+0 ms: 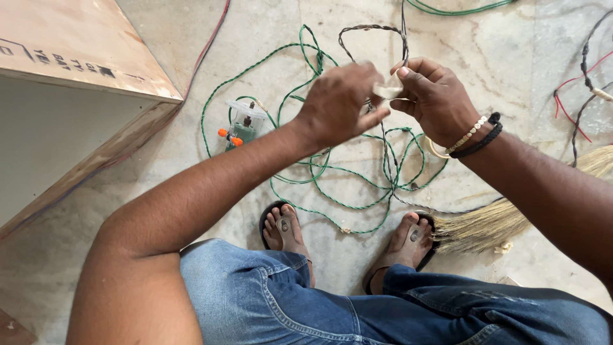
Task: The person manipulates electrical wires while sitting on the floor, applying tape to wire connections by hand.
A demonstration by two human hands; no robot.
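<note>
The fingers of the right hand (434, 96) pinch a small pale strip of tape (387, 89), and the fingers of the left hand (338, 102) close on the same strip and on the dark twisted wire (377, 29) that loops away on the far side of the hands. Below the hands a green twisted wire (332, 172) lies tangled on the stone floor (498, 57), with a small clear-topped device with orange knobs (241, 124) to the left of it. A plywood box (76, 45) stands at far left, and a straw broom (498, 220) lies at right beside the sandalled right foot (405, 239).
</note>
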